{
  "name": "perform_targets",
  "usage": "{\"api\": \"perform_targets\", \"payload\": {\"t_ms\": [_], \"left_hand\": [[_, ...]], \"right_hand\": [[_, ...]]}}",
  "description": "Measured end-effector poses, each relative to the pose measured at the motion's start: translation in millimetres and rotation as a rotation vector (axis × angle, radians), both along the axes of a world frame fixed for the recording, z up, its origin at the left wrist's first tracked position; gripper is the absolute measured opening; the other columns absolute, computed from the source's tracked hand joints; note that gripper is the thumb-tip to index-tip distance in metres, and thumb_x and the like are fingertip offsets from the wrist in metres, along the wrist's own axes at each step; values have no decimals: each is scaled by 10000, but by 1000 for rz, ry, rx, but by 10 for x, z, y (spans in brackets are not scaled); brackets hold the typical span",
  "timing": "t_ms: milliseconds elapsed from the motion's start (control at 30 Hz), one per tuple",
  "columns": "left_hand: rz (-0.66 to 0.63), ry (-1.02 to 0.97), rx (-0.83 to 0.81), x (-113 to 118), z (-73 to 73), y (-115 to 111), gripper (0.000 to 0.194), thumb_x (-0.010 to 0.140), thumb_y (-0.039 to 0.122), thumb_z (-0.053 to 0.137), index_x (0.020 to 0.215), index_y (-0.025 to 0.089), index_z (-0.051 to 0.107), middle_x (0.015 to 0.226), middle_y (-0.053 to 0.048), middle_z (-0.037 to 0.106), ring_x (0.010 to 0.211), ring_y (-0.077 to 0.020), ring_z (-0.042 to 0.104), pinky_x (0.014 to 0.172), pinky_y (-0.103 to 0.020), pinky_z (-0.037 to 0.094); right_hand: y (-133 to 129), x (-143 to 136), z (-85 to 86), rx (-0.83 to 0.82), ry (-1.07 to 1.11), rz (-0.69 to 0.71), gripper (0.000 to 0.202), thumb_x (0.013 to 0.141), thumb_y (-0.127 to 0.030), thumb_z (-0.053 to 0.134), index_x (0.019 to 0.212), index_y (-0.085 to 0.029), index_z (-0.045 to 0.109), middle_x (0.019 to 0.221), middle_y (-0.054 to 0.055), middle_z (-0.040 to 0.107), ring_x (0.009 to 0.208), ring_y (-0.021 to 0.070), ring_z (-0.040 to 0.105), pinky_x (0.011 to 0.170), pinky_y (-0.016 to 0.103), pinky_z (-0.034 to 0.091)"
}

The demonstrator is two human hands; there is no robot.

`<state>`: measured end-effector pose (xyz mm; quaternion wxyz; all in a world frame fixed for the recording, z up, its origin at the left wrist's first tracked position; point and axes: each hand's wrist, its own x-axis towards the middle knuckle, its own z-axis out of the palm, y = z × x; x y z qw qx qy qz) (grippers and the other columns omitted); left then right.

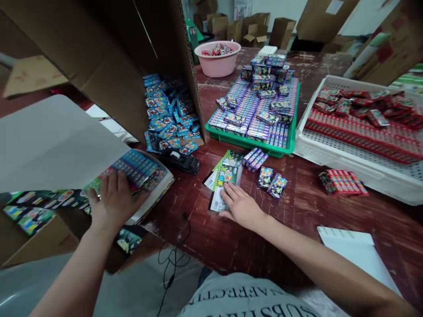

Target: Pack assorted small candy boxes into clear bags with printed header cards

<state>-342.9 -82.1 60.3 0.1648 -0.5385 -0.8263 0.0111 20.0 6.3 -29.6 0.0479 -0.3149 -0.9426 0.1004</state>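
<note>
My left hand (112,198) lies flat, fingers stretched, over the near part of an open box of small blue candy packs (140,169). The box's white lid (56,141) is folded back to the left. On the tabletop, my right hand (241,206) rests with extended fingers on a printed green and white packet (226,180). A second such packet shows partly beneath it. Just beyond the right hand are a short row of purple packs (255,159) and two loose dark packs (272,182).
A tall carton (193,75) tipped on its side holds many loose blue packs (168,114). Nearby are a black tape dispenser or similar tool (181,161), a green tray (251,144) of purple packs, a white crate (357,178) of red packs, a pink basin (216,65) and a black cable (170,281).
</note>
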Motion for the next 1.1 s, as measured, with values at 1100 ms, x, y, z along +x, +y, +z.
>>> {"api": "perform_targets", "payload": {"t_ms": [1100], "left_hand": [[-592,-1922,-769,3112,-219,218,545,765,251,822,1271,197,628,1217,-97,721,1130,-240,673,988,-378,509]], "right_hand": [[-302,2078,1209,-546,219,-1,215,1016,-395,540,1033,-281,722,1160,15,727,1114,205,673,1103,479,424]]}}
